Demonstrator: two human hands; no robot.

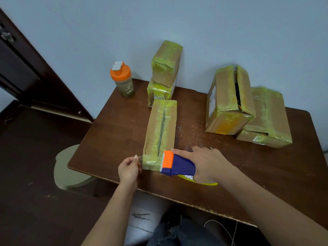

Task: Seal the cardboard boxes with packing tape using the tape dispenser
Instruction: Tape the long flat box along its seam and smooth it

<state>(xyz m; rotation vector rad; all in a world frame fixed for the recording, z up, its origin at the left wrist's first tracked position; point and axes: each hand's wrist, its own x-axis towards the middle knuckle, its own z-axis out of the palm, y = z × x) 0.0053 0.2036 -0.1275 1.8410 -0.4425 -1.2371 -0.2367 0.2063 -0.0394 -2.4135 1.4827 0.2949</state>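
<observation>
A long narrow cardboard box (160, 128) lies lengthwise on the brown table (248, 171), its top seam covered in yellowish tape. My right hand (204, 164) grips the blue and orange tape dispenser (177, 164) at the box's near end, index finger stretched along its top. A strip of clear tape (149, 165) runs left from the dispenser across the box's near end. My left hand (128, 168) pinches the strip's free end just left of the box.
Two taped boxes (165, 71) are stacked at the back by the wall. An upright box with open flaps (229, 102) leans beside a flat taped box (266, 119) at the right. An orange-lidded bottle (122, 79) stands back left. A round stool (69, 167) sits left of the table.
</observation>
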